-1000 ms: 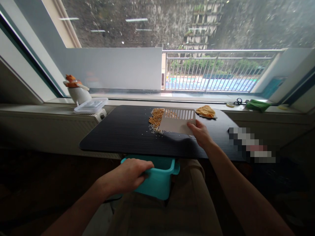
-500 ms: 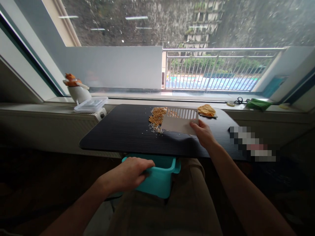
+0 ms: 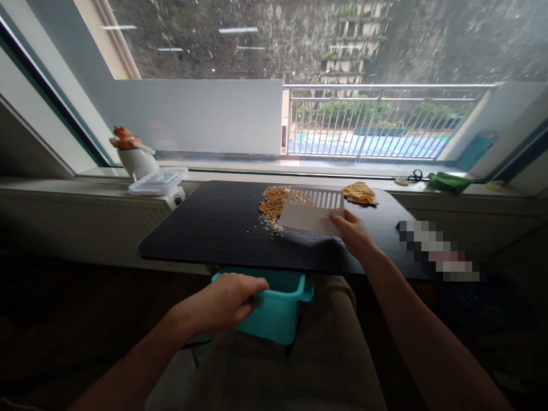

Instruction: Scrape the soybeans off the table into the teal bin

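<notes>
In the head view my right hand (image 3: 354, 231) pinches the right edge of a flat, pale slotted plastic scoop (image 3: 306, 221). Its left end is at a heap of yellow kernels (image 3: 273, 201) on the dark tabletop, and some yellow kernels show at its left slots. Small white grains (image 3: 274, 226) lie scattered along the near side of the heap. Below the table's front edge, my left hand (image 3: 237, 297) is closed over the rim of a turquoise plastic bin (image 3: 272, 319). Whatever lies inside the bin is hidden.
The black table (image 3: 197, 228) stands against the window ledge. A folded yellow cloth (image 3: 359, 193) lies at its back right, a blurred-out item at its right edge. On the left ledge are a clear plastic box (image 3: 158, 181) and a white-and-orange figure (image 3: 136, 158); a green cloth (image 3: 449, 181) lies right.
The slotted scoop has shifted very slightly, with a little more yellow showing at its slots. My left hand and the bin stay in place.
</notes>
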The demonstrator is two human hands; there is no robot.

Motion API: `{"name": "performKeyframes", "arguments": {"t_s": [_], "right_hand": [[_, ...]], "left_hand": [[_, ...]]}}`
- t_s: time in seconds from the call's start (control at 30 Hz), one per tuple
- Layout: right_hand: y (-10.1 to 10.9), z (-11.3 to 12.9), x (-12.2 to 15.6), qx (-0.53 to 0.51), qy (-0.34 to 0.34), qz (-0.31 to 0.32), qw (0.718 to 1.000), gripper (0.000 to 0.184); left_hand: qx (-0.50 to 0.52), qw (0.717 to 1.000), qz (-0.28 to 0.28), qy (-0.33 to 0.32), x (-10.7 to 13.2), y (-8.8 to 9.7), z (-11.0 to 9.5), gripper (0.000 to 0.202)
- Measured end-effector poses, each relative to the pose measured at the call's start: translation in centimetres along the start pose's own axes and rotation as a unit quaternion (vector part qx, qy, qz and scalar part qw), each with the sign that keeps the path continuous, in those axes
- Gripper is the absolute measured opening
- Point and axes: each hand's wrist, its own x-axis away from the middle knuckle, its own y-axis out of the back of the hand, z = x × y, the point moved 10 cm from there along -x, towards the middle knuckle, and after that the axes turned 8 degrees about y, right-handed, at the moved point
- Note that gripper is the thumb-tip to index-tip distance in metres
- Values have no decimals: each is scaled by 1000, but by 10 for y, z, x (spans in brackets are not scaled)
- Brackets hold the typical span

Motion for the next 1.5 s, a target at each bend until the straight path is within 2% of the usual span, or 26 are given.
{"name": "performKeyframes", "arguments": {"t_s": [0.67,0.9,1.0,1.3,1.4,1.5], "right_hand": [[-2,-4,2,-7,1,23,1000,24],[-4,4,8,-15,-10,39,999,26],[-13,8,12,-26,-8,47,999,28],[-64,5,23,-29,1,109,994,31],[-71,3,26,-22,-5,133,991,29],[-65,5,29,-25,-21,157,987,29]], "left_hand": [[-3,1000,2,3,0,-1,1,12],[-2,1000,2,6,0,0,3,13],[-1,1000,1,8,1,1,4,13],[5,999,8,39,11,6,14,13],[5,999,5,36,12,5,15,14],[6,999,1,34,11,5,15,14]]}}
